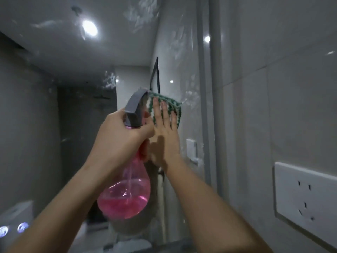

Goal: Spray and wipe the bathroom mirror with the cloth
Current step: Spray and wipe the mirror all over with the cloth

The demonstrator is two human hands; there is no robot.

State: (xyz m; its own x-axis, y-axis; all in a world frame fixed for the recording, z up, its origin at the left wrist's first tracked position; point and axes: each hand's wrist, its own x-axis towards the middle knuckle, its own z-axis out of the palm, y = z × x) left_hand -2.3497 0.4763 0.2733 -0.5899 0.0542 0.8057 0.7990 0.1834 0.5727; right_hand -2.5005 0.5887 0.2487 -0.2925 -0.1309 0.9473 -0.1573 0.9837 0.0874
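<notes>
Left hand (118, 136) fingers curled round upright spray bottle (125, 194), nozzle toward mirror (73, 61), right hand (165, 136) fingers flat on cloth (166, 108)

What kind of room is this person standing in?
Most likely a bathroom. A large wall mirror carries streaks and spray marks, glossy pale wall tiles run beside it, and what looks like a toilet tank shows at lower left. The left hand holds a pink spray bottle.

On your right, a white wall socket (304, 195) sits on the grey tiled wall (284, 99). A small white switch plate (191, 149) shows nearer the middle. Ceiling light (89, 28) glares overhead.
</notes>
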